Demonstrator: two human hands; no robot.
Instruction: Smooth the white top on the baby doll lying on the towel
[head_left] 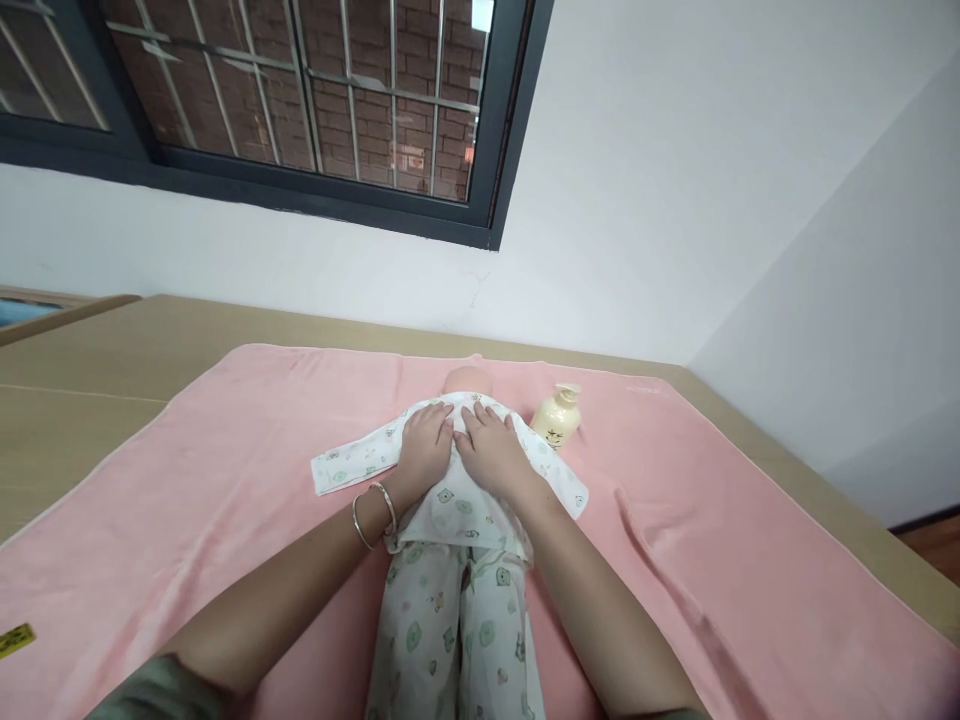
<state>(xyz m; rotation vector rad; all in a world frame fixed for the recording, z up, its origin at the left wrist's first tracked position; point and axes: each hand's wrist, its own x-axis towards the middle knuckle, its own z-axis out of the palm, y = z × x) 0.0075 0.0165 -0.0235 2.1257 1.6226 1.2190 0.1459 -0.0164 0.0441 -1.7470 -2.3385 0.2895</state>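
Observation:
A baby doll [466,381] lies stretched out with its rounded head away from me; I cannot tell whether it is face up or face down. It wears a white printed top [461,512] and matching trousers [424,625], its sleeves spread to both sides. My left hand [426,445] rests flat on the upper left of the top, fingers extended, with bangles at the wrist. Beside it, my right hand [491,447] lies flat on the upper right, fingers slightly spread. A cream pump bottle [556,418] with a drawn face is near the doll's right-hand shoulder in view.
A pink blanket [247,430] lies beneath everything, creased on the right, over a wooden surface [82,370]. A white wall [622,200] rises behind, with a dark-framed barred window [315,190] at upper left. A yellow tag [16,640] is at the left edge.

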